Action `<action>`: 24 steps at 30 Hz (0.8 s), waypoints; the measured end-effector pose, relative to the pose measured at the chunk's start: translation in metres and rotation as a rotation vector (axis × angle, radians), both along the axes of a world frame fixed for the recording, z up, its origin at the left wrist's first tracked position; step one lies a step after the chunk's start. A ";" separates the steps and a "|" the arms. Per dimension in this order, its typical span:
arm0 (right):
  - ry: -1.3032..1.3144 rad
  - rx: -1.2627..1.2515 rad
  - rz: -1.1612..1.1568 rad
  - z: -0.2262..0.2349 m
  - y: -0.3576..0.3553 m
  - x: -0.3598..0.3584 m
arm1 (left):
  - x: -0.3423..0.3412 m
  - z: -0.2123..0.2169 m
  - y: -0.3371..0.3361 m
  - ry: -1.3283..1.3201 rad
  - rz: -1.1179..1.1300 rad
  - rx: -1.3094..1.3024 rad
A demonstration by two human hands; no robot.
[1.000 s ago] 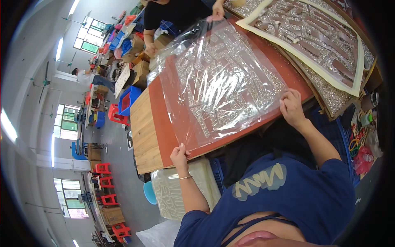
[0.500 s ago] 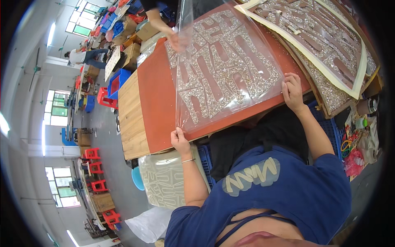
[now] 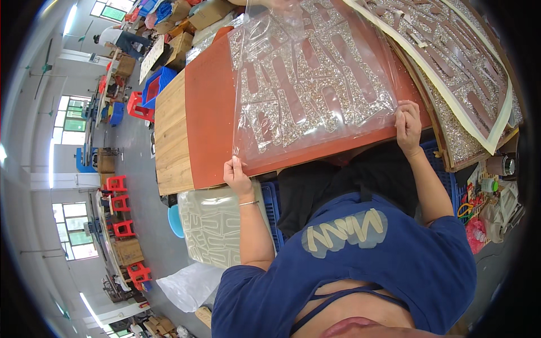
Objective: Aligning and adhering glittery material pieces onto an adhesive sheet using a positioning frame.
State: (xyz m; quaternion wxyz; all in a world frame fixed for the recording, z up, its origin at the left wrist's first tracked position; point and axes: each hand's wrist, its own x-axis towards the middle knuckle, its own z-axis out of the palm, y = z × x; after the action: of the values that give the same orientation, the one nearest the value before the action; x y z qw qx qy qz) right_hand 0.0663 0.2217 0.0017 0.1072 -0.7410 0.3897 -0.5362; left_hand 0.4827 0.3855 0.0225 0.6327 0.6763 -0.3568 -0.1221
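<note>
My left hand [image 3: 237,175] pinches the near left corner of a clear plastic sheet [image 3: 245,138]. The near right corner is pinched in my right hand [image 3: 409,127]. The film stretches between them over a panel of glittery, stone-covered shapes [image 3: 307,125] with smooth gaps among them. Beneath lies a reddish-brown mat [image 3: 208,118] on the worktable. At the far edge of the film, another person's hand [image 3: 282,4] shows only in part, so its grip is unclear.
To the right stands another glittery panel with a cream border [image 3: 451,104]. Bare wooden tabletop [image 3: 171,135] shows at left. Below it hangs a pale patterned sheet [image 3: 211,225], near a blue basin [image 3: 176,221]. Scissors [image 3: 465,210] and small supplies lie at lower right.
My left hand has moved slightly up and left, my right slightly right. The film now lies lower and flatter over the panel. The other person's hand has shifted toward the top edge.
</note>
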 end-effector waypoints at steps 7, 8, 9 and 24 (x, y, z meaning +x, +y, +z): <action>0.005 0.000 -0.040 -0.003 0.002 -0.001 | 0.006 -0.016 -0.007 -0.034 -0.005 -0.062; 0.007 -0.010 -0.032 -0.003 0.003 -0.001 | 0.007 -0.019 -0.007 -0.032 -0.017 -0.058; 0.014 -0.002 -0.025 -0.002 0.003 -0.001 | 0.009 -0.021 -0.008 -0.030 -0.027 -0.051; 0.182 0.043 -0.113 -0.002 0.003 0.001 | 0.025 -0.043 -0.009 0.008 0.056 0.050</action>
State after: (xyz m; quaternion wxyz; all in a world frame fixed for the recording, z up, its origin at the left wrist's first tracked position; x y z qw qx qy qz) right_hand 0.0672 0.2243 -0.0004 0.0569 -0.7610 0.4505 -0.4634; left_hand 0.5072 0.3765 -0.0207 0.6203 0.7011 -0.3321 -0.1156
